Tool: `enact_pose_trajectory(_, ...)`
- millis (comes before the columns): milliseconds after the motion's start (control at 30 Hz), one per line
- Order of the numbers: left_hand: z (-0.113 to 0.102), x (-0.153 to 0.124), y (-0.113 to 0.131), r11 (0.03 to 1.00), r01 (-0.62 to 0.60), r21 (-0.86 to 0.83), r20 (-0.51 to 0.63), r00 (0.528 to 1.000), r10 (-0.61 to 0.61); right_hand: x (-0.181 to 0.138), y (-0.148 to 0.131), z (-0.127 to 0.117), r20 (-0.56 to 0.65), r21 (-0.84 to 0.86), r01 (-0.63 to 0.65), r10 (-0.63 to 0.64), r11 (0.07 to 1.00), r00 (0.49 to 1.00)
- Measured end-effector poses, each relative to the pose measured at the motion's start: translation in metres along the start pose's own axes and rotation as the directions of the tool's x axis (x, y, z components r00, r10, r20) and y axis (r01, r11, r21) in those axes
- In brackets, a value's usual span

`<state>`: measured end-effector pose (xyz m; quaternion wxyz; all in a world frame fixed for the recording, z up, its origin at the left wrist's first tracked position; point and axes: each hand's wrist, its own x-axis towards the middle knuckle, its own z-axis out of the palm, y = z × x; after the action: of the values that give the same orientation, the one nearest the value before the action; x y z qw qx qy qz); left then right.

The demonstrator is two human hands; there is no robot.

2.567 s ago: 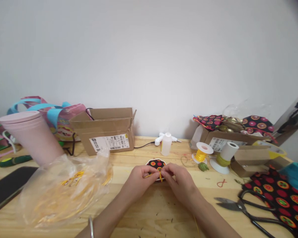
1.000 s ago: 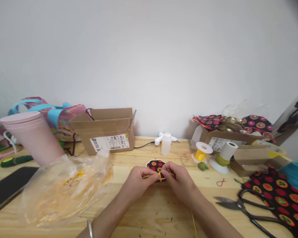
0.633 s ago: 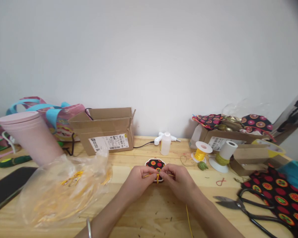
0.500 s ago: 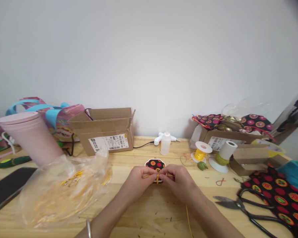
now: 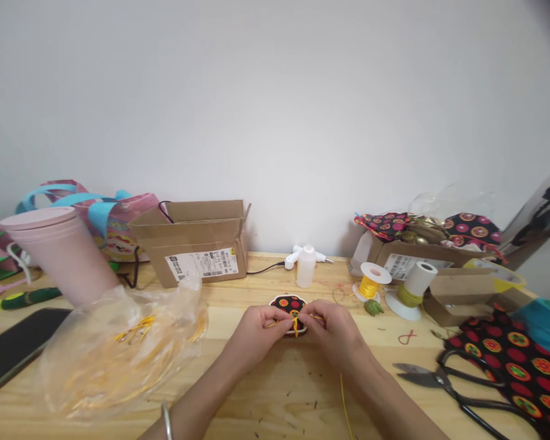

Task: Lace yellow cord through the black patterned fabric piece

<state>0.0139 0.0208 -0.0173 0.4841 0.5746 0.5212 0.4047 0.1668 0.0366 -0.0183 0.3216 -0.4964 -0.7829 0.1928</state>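
My left hand (image 5: pixel 256 333) and my right hand (image 5: pixel 333 330) meet at the middle of the wooden table (image 5: pixel 275 391), fingers pinched together on a thin yellow cord (image 5: pixel 296 324). The cord crosses between the fingertips, and a loose end trails down the table under my right wrist. Just behind the fingertips lies a small black fabric-covered piece (image 5: pixel 288 303) with red and yellow flowers, partly hidden by my hands.
A clear plastic bag of yellow cords (image 5: pixel 119 351) lies left, beside a pink cup (image 5: pixel 59 253) and a cardboard box (image 5: pixel 195 241). A white bottle (image 5: pixel 306 266) and two spools (image 5: pixel 371 281) stand behind. Scissors (image 5: pixel 458 391) and patterned fabric (image 5: pixel 513 366) lie right.
My fingers have kept working the yellow cord in the same spot. The loose end under my right wrist has shifted slightly left.
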Motion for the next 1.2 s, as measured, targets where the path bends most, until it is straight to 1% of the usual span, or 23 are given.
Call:
enact_pose_trajectory(100, -0.0019, -0.0006, -0.0018, 0.999, -0.020, 0.041, -0.032, 0.999, 0.021, -0.0011, -0.0011, 0.0006, 0.010, 0.024, 0.025, -0.025, 0.999, 1.000)
enact_pose_trajectory(200, -0.0038, -0.0004, -0.0042, 0.997, -0.015, 0.071, -0.051, 0.999, 0.019, -0.0017, -0.0029, 0.0010, 0.025, 0.020, 0.056, -0.056, 0.998, 0.998)
enact_pose_trajectory(333, -0.0041, 0.0002, -0.0053, 0.997, -0.026, 0.071, -0.070, 0.997, 0.031, -0.0016, -0.0043, 0.0003, 0.026, 0.002, 0.078, -0.078, 0.997, 0.997)
enact_pose_trajectory(400, -0.0033, 0.0000, -0.0044, 0.998, -0.026, 0.057, -0.060, 0.998, 0.029, -0.0010, -0.0037, -0.0004, 0.025, -0.004, 0.067, -0.066, 0.998, 0.997)
enact_pose_trajectory(533, -0.0007, -0.0008, 0.0003, 1.000, 0.003, 0.029, -0.006, 1.000, -0.002, 0.0002, -0.0019, -0.0014, 0.011, -0.008, 0.010, -0.010, 1.000, 1.000)
enact_pose_trajectory(667, 0.0012, -0.0010, 0.0027, 0.999, -0.001, 0.040, -0.047, 0.999, 0.003, 0.0002, -0.0014, -0.0008, 0.003, -0.007, -0.014, 0.014, 1.000, 1.000)
enact_pose_trajectory(733, 0.0010, -0.0013, 0.0016, 0.999, -0.006, 0.042, -0.059, 0.998, 0.009, -0.0005, -0.0017, -0.0004, 0.007, 0.004, -0.008, 0.008, 1.000, 1.000)
enact_pose_trajectory(900, -0.0015, -0.0025, -0.0028, 1.000, 0.024, -0.002, -0.022, 0.999, -0.024, -0.0020, -0.0032, -0.0003, 0.015, 0.013, 0.027, -0.027, 1.000, 1.000)
enact_pose_trajectory(1067, -0.0023, -0.0032, -0.0022, 1.000, -0.016, -0.014, 0.039, 0.999, 0.017, -0.0016, -0.0029, -0.0003, 0.019, 0.009, 0.050, -0.050, 0.999, 0.999)
enact_pose_trajectory(1200, -0.0018, -0.0036, -0.0009, 0.999, -0.041, 0.018, -0.006, 0.999, 0.041, -0.0019, -0.0026, 0.0012, 0.021, 0.012, 0.054, -0.055, 0.998, 0.998)
